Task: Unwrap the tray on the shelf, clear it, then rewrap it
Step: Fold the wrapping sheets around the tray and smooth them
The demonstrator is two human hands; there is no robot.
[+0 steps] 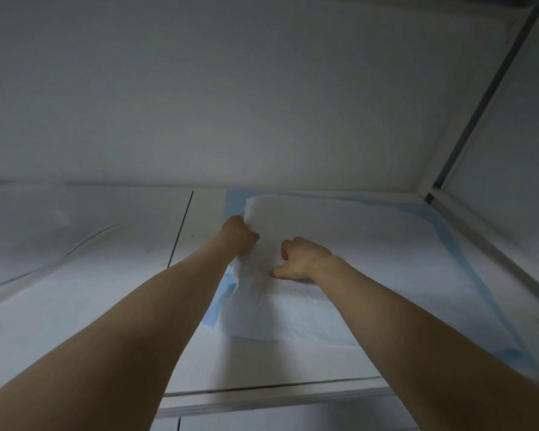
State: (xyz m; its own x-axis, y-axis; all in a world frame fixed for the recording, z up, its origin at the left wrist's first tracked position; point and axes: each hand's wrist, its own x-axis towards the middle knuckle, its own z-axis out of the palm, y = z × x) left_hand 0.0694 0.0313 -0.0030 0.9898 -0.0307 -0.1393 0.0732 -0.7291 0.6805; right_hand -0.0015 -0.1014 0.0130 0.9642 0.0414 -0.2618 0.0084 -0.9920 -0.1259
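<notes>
I see my left hand (238,234) with fingers curled tight round the bunched edge of the wrap (355,244) at 9 o'clock of the bundle. My right hand (305,259), just beside it, has fingers curled into the wrap and the thumb pressed flat on it. The tray lies hidden beneath, right of centre on the shelf (75,321). The side wall (504,228) crowds 3 o'clock, the shelf lip runs at 6 o'clock, and bare shelf lies toward 9 o'clock.

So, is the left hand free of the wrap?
No, the left hand grips the white wrap at its left edge.
</notes>
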